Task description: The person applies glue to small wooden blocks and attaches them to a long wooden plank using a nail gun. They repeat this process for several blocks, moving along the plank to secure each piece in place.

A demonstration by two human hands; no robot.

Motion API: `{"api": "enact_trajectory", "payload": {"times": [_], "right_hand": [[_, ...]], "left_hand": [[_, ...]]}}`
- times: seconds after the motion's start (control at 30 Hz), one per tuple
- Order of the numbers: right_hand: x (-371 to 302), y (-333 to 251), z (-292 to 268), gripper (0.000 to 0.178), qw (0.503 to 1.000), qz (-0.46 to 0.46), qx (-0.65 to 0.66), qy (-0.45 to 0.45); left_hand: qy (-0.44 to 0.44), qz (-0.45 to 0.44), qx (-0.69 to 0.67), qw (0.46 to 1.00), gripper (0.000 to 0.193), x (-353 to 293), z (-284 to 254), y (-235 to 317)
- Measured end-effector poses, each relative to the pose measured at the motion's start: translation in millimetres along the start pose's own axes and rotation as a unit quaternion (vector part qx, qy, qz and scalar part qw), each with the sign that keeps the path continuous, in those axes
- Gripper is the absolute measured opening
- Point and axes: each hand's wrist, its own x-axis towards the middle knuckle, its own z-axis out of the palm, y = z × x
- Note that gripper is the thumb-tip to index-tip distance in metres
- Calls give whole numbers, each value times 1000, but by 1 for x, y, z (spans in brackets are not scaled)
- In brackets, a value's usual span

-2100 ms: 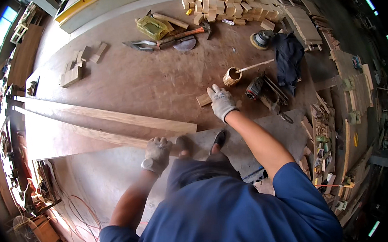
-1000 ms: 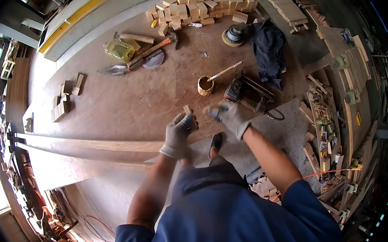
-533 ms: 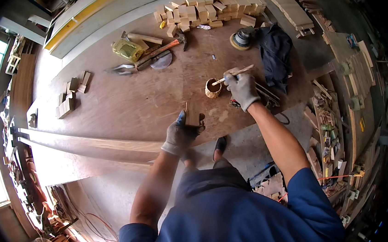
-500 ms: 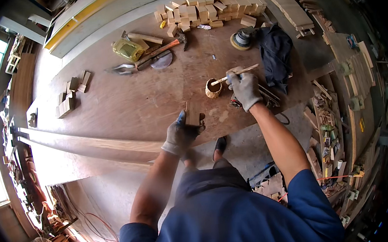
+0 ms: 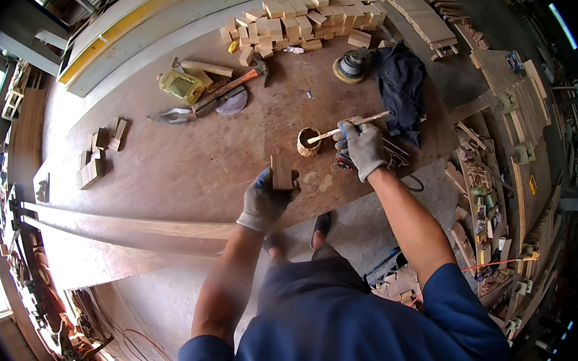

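Observation:
My left hand (image 5: pixel 265 200), in a grey glove with blue fingertips, is closed around a small flat wooden block (image 5: pixel 283 172) held upright at the table's near edge. To its right, my gloved right hand (image 5: pixel 366 147) pinches a thin pale stick (image 5: pixel 374 117). The stick lies slantwise, its left end inside the mouth of a small round pot (image 5: pixel 309 147) with a crusted, light-coloured outside. What the pot contains is too dark to make out. Partly hidden beneath my right hand is a tool with dark bars (image 5: pixel 394 152).
Small wooden blocks are stacked (image 5: pixel 303 24) at the far side of the brown table (image 5: pixel 231 148). A sander (image 5: pixel 351 66) and dark cloth (image 5: pixel 401 85) lie at right. A hammer (image 5: pixel 242 80) and yellowish bottle (image 5: pixel 182 86) sit far left; long wooden strips (image 5: pixel 135 225) run near left.
The whole view has shifted slightly. My right hand has come a little nearer to me, and the stick's end sits lower in the pot. My left hand still holds the block.

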Motion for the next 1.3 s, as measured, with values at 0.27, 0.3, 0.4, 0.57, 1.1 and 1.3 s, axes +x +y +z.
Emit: {"api": "enact_trajectory", "payload": {"times": [0.27,0.3,0.4,0.57,1.1,1.3], "right_hand": [[7,-8,-2,22,999,10,27,36],[8,-6,-3,22,999,17,16,30],[10,-5,-4,23,999,39,-3,26],[6,-17,-20,24,994,38,77,64],[-47,-9,-25,24,988,11,147,-49],[-56,-22,-20,24,988,-62,131,-53]], "left_hand": [[-3,-6,-30,1000,46,6,0,1],[0,-8,-35,999,46,7,-1,1],[11,-13,-39,999,46,11,-2,-1],[14,-2,-16,1000,48,20,-10,-6],[-38,-63,-6,997,54,13,23,-15],[-62,-27,59,996,49,5,23,-16]]}}
